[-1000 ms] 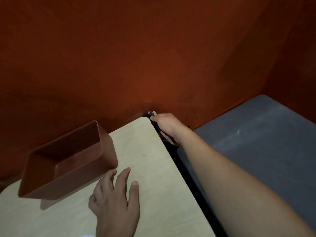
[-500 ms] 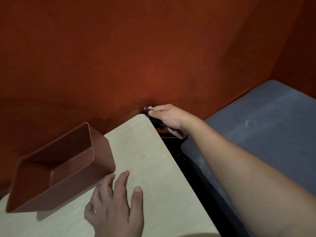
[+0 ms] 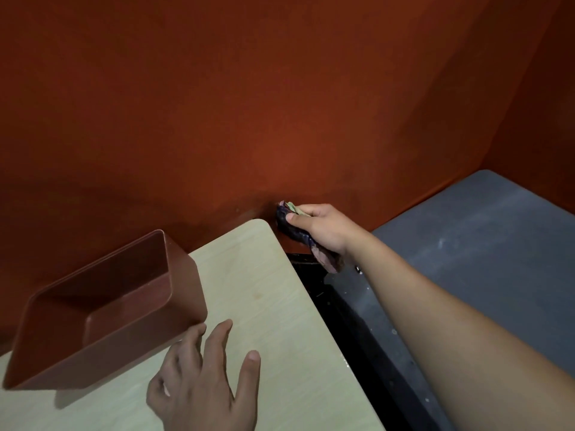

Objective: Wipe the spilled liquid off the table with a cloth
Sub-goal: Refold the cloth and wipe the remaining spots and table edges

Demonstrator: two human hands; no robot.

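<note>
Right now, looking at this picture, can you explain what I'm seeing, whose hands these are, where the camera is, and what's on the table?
There is no machine here. A person wears a camera on the head, looking down at their own two hands. The right hand grips a dark crumpled cloth in the gap beside the far corner of the pale wooden table, near the red wall. The left hand rests open on the table, fingertips beside an empty brown plastic bin. A grey surface lies to the right. I can't make out any spill.

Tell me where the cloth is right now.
The cloth is gripped in the right hand, just past the table's far right corner, against the red wall.
</note>
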